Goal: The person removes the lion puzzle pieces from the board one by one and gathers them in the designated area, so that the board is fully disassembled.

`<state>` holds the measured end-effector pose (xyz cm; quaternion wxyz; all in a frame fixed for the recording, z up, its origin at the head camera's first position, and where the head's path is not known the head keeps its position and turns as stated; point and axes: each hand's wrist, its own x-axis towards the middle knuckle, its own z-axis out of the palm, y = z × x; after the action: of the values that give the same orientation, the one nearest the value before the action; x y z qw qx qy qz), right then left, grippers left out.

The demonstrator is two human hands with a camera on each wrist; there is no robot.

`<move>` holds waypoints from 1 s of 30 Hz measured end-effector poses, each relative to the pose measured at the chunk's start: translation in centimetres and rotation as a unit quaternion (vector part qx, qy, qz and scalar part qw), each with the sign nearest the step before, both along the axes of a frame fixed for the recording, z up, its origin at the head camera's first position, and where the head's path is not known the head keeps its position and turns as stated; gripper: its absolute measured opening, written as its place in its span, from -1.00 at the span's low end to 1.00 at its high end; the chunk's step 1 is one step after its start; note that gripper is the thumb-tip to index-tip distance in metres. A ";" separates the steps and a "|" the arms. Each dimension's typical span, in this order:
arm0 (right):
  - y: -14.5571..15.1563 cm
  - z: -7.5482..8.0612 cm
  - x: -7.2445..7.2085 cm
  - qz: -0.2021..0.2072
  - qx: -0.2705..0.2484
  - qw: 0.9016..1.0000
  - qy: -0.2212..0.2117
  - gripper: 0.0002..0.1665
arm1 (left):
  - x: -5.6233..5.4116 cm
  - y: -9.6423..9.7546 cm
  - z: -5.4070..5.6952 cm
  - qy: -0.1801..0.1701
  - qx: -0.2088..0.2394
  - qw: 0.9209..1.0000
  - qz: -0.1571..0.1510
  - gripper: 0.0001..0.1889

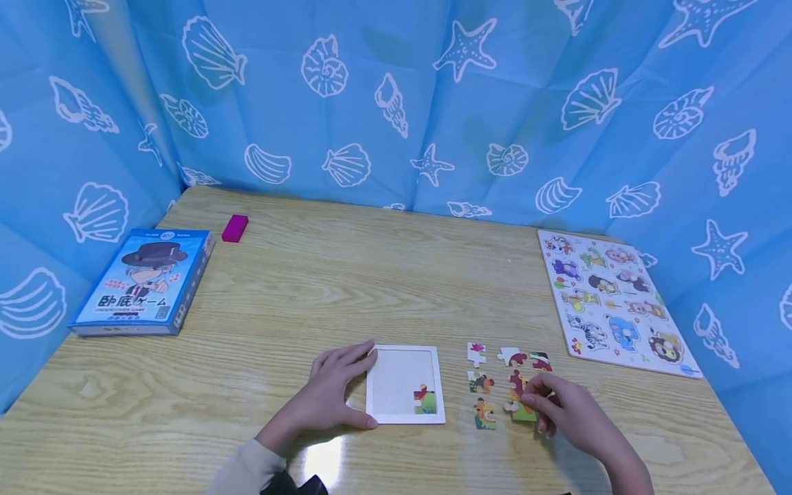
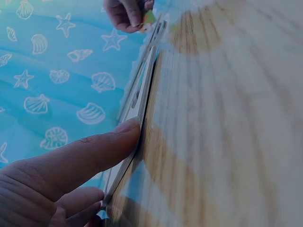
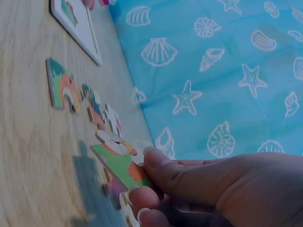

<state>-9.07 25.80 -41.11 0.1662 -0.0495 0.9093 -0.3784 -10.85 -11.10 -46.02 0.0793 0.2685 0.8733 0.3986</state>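
Observation:
My right hand pinches a green and orange jigsaw piece between thumb and fingers, tilted just above the wooden table, its shadow below. Around it lie loose jigsaw pieces, among them a green and orange one, a pink and white one and a white and red one. At the white puzzle tray, my left hand holds the left side, thumb at the near corner and fingers at the far one. One red and green piece sits in the tray's lower right corner.
A board with animal pictures lies at the right. At the left are a blue game box and a small magenta block. A blue shell-patterned curtain borders the table.

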 end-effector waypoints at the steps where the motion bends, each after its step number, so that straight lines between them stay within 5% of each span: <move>1: 0.1 -0.1 0.0 -0.004 0.004 1.000 -0.005 -0.91 | 0.0 0.0 0.0 -0.002 -0.001 1.000 0.001 0.04; 11: 0.7 -1.0 0.3 0.007 0.009 1.000 -0.015 -0.86 | -0.1 0.0 -0.1 -0.003 -0.008 1.000 0.001 0.04; 30: 0.2 -1.4 0.4 -0.054 0.068 0.995 -0.041 -0.85 | 0.0 0.0 0.0 -0.006 -0.008 1.000 0.003 0.04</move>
<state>-8.71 26.01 -42.49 0.1853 0.0269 0.9268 -0.3257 -10.86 -11.08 -46.07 0.0856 0.2624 0.8768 0.3938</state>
